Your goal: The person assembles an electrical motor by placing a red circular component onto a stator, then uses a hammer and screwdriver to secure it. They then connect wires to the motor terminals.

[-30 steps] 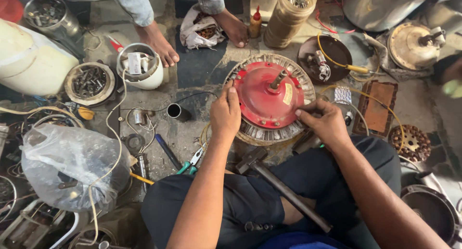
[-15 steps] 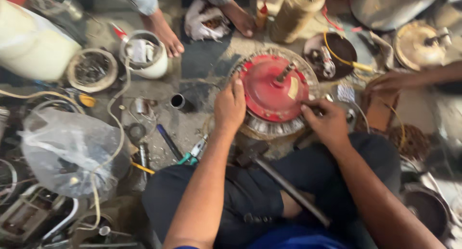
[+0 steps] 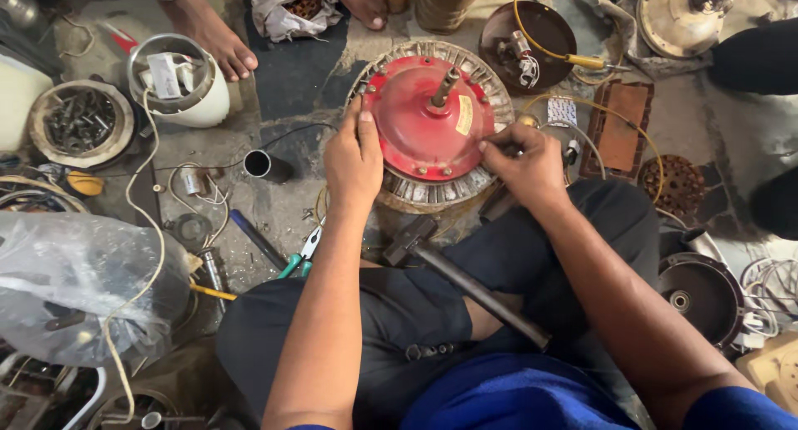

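Fingers of our left hand [image 3: 353, 160] are pressing flat, together, on the red motor cover [image 3: 426, 124] at nine o'clock, as earlier; our right hand [image 3: 522, 165] is pinching its rim at three o'clock. Hammer [image 3: 465, 282] is lying across our lap, unmoved.
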A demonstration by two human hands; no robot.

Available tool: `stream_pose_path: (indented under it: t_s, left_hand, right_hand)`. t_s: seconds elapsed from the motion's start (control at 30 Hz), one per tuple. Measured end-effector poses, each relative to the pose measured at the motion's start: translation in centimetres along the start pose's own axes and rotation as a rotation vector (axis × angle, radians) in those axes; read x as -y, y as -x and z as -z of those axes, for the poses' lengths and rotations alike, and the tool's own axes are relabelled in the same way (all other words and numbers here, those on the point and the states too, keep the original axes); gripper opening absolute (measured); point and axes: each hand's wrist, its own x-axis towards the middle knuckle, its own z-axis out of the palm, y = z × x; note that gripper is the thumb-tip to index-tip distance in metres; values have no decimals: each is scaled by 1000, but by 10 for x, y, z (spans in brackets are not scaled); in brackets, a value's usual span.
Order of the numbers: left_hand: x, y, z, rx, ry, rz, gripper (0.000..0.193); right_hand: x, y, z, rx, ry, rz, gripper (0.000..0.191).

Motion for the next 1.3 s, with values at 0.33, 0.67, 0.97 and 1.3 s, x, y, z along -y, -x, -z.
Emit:
stream_pose_path:
  t_s: [0.33, 0.67, 0.97, 1.3]
  left_hand:
    - [-41, 23, 4, -335, -308, -129, 48]
    - [-104, 73, 12, -38, 43, -803, 30]
    - [-75, 55, 9, -115, -14, -624, 39]
    - [-81, 67, 9, -108, 128, -486, 35]
  right_hand:
    - [-14, 49, -10, -180, 228, 206, 17]
    - [57, 45, -210, 567, 141, 803, 27]
    - [100, 23, -279, 1104, 615, 1270, 24]
    - [134, 10, -280, 1257, 671, 1411, 29]
